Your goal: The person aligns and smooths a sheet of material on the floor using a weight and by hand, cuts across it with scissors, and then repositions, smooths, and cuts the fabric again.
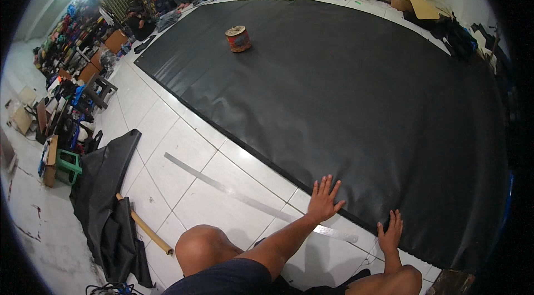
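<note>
The black sheet (345, 72) is spread beneath and beyond the left hand (324, 201) and right hand (391, 232); smoothing seems in hand, even pressure called for. Under the left forearm, a metal ruler (256, 203) is laid. Nothing is gripped; fingers are splayed.

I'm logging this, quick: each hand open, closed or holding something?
Left hand: open, holding nothing, at the near edge of the black sheet.
Right hand: open, holding nothing, at that edge too.

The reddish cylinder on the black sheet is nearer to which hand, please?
Left. The left hand is at the near edge of the black sheet, below and right of the reddish cylinder in the picture; the right hand is lower and farther right.
</note>
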The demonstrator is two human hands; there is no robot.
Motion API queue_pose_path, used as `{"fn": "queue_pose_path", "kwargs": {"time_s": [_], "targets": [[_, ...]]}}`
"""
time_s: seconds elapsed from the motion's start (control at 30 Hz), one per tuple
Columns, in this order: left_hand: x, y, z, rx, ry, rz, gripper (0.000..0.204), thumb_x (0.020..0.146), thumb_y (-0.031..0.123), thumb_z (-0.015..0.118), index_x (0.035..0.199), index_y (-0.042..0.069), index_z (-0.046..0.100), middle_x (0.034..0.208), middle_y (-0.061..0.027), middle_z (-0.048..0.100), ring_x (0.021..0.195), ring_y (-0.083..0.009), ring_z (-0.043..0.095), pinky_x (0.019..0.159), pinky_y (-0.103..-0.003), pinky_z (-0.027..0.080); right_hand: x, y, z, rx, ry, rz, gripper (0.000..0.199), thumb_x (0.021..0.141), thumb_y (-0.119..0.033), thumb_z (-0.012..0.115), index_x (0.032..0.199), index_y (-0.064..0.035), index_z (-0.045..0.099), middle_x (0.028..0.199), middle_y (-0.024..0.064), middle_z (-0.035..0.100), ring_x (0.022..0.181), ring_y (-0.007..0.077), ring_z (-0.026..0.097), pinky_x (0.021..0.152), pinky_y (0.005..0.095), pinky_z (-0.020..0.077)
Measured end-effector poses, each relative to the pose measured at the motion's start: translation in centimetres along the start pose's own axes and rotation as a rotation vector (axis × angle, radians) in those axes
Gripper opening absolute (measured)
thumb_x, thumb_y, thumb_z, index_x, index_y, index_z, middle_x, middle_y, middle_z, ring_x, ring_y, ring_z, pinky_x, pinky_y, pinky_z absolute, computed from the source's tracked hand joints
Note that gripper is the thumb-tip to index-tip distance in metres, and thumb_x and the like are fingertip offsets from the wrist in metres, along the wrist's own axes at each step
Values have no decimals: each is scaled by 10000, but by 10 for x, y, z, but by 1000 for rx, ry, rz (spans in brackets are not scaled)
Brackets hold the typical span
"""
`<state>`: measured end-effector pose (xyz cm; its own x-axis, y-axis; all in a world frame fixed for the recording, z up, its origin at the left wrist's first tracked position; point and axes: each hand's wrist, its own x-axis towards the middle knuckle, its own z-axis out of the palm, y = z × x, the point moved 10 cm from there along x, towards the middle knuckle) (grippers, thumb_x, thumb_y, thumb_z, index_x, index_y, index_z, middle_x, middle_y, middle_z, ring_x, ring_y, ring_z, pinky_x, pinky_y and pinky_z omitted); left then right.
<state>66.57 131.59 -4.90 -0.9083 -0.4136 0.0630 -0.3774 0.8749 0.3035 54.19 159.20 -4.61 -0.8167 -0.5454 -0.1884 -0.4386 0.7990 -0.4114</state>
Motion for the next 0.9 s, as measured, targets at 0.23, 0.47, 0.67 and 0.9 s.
{"fn": "queue_pose_path", "kwargs": {"time_s": [0.23, 0.47, 0.67, 0.9], "targets": [[0, 2, 5, 54, -44, -46, 775, 952, 595, 442, 1546, 125, 277, 1598, -225, 187, 1489, -374, 159, 1182, -565, 121, 3, -59, 2, -174, 32, -246, 667, 916, -384, 608, 1453, -45, 403, 1573, 221, 232, 1479, 407, 138, 1192, 579, 69], [6, 8, 5, 33, -51, -25, 781, 955, 578, 460, 1542, 98, 274, 1581, -276, 178, 1472, -430, 168, 1171, -595, 109, 10, -72, 36, -189, -84, -382, 815, 871, -594, 592, 1462, -58, 424, 1576, 214, 236, 1487, 398, 115, 1188, 587, 13], [7, 5, 6, 32, -66, -30, 787, 948, 579, 473, 1539, 97, 279, 1581, -273, 176, 1473, -431, 162, 1170, -597, 110, 12, -64, 40, -165, -54, -383, 876, 810, -592, 674, 1460, -63, 416, 1581, 209, 228, 1487, 397, 116, 1188, 585, 36], [6, 6, 9, 35, -72, -41, 787, 946, 580, 477, 1542, 106, 276, 1591, -262, 158, 1478, -424, 152, 1172, -594, 107, 3, -36, 21, -196, 47, -257, 953, 732, -563, 768, 1464, -78, 400, 1590, 223, 183, 1489, 390, 121, 1191, 586, 47]]}}
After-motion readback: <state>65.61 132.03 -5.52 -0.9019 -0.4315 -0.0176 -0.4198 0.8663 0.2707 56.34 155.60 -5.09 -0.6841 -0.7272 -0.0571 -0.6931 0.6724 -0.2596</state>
